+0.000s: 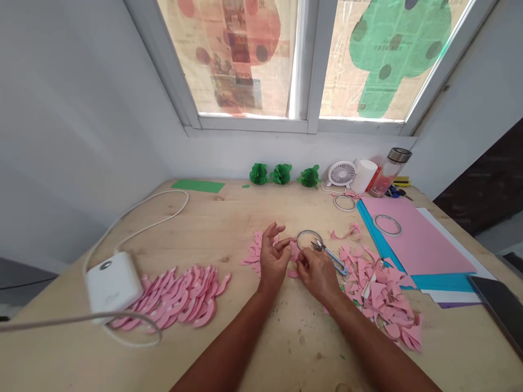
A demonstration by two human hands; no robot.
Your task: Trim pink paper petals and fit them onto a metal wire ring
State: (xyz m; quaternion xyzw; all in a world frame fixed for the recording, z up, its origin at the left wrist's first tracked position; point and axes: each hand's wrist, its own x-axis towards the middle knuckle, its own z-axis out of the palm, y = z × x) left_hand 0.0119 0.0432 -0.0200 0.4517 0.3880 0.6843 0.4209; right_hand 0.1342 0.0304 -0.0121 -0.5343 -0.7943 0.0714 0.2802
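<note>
We see the tape roll (309,240), a thin clear ring, lying flat on the wooden table (229,218) just beyond both hands. The right hand (317,273) sits just near of the ring, fingers curled shut around blue-handled thread snips (332,257), whose blades point up-left and touch the ring's near right edge. The left hand (273,256) is just left of the ring, fingers half spread and loosely open; its fingertips come close to the right hand's, and we cannot tell if it pinches anything. Under and left of that hand, still beside the ring, lies a small heap of pink petal cutouts (254,251). Right of the ring and nearer us spreads a wide pile of pink paper scraps (379,288). Further right are a pink paper sheet (417,239) on blue and white sheets, with a second tape ring (387,224) on it, and a third ring (345,202) beyond. Behind the ring, by the wall: three green paper pompoms (281,174), a small white fan (341,174), a white cup (364,175), a glass bottle (389,171). Far left of the ring: rows of pink curved strips (180,296), a white box with cable (112,283), a green sheet (198,185).
</note>
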